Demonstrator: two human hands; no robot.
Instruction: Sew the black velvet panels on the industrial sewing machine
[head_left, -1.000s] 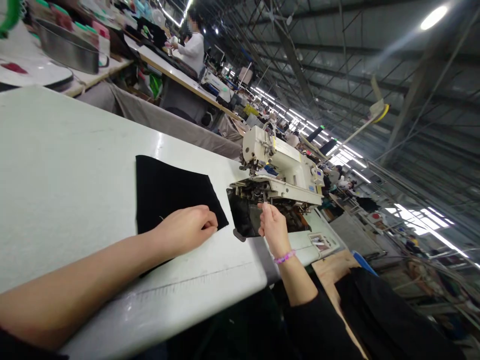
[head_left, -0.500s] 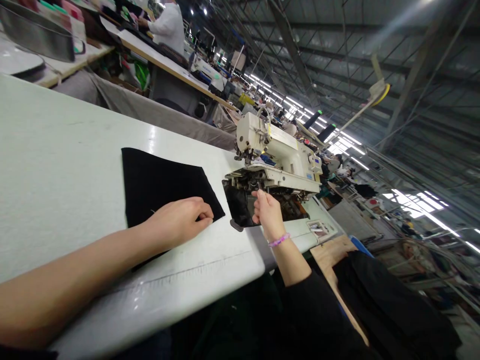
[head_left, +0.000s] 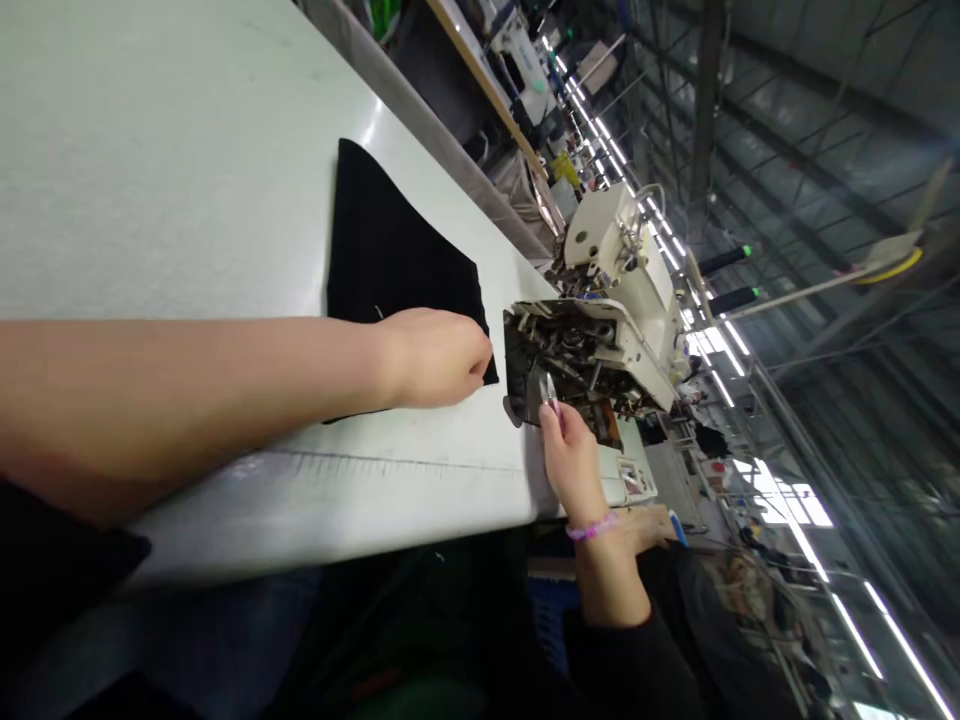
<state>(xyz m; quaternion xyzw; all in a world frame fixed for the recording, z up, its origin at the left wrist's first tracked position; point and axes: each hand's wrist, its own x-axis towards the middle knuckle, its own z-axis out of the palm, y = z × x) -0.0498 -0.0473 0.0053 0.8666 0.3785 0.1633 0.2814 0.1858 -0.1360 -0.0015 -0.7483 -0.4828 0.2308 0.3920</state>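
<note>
A flat black fabric piece (head_left: 405,250) lies on the pale table. My left hand (head_left: 442,358) rests over its near right part, fingers curled in; whatever they may hold is hidden. A short pale thread end shows on the cloth by the wrist. To the right, a white sewing machine (head_left: 637,300) is tipped back, its underside mechanism exposed above the opening in the table. My right hand (head_left: 574,455), with a pink bead bracelet at the wrist, grips a slim silver-tipped tool (head_left: 550,390). Its tip points up into that opening, below the mechanism; contact cannot be made out.
The pale table (head_left: 187,150) has a ruler-like scale along its front edge. Thread cones (head_left: 731,300) stand behind the machine. Dark cloth (head_left: 697,600) hangs over a wooden board at the lower right. More machines and benches fill the background.
The view has tilted and shifted. My right hand has drawn back from the mechanism toward the table's front edge, and the silver-tipped tool now shows in it. My left hand stays on the fabric.
</note>
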